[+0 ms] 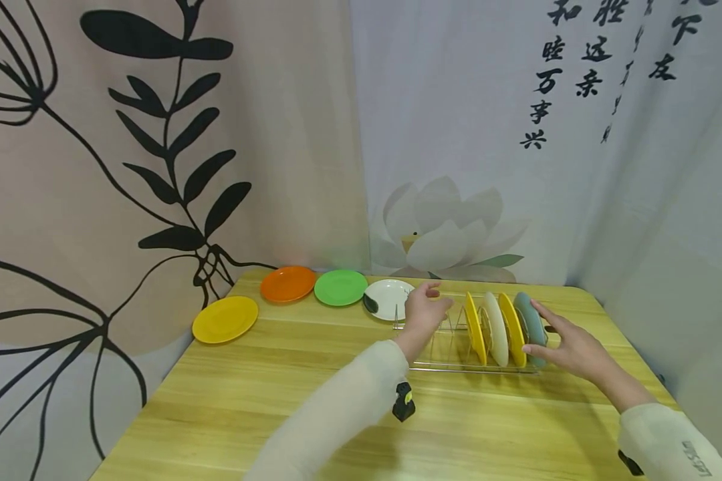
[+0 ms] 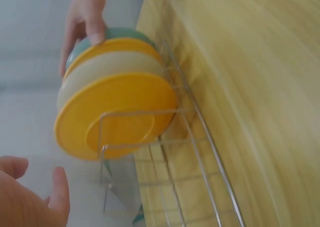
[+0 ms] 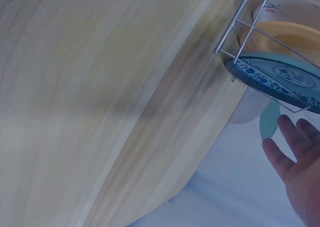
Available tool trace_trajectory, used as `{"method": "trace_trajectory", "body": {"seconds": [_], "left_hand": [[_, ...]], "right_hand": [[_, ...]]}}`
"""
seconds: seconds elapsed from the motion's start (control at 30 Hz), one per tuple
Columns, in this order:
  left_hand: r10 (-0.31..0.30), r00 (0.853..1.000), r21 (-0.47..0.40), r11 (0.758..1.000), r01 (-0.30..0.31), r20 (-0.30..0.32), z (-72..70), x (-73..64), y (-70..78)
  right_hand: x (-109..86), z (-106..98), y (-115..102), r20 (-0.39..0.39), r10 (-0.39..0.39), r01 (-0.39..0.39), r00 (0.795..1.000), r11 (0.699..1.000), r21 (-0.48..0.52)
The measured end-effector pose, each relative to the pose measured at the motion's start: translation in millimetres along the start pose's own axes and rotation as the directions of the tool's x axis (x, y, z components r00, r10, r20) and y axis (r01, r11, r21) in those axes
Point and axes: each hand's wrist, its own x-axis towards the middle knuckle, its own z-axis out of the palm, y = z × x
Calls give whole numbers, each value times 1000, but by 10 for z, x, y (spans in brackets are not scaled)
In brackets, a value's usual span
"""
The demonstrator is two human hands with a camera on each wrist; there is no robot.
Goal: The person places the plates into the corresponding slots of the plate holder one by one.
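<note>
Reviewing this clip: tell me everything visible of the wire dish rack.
The dish rack is a low, open frame of thin, silvery, metal-looking wire, with upright loops forming slots. It stands upright on the wooden table, right of centre in the head view. From left to right it holds, on edge, a yellow plate, a white plate, a second yellow plate and a blue plate. The left hand is near its left part; whether they touch is unclear.

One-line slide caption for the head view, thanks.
Left hand and right hand at a rack of four plates; four others lie flat on the table.
</note>
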Motion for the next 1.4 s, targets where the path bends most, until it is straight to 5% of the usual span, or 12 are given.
{"method": "trace_trajectory", "body": {"seconds": [0.37,0.67,0.97,1.4], "left_hand": [[-16,995,-80,997,8,-102,-454,247,-19],[-72,972,-197,980,27,-224,-1117,430,-227],[-190,907,-267,960,90,-376,-2014,439,-473],[-289,763,-307,943,125,-579,-3092,238,-700]], "right_hand": [[5,-3,13,-3,-2,2,1000,1000,-8],[-2,-29,-29,6,5,-5,1000,1000,-19],[-18,-50,-91,-18,19,-19,1000,999,-32],[86,-107,-228,-45,120,-122,992,992,-32]]}}
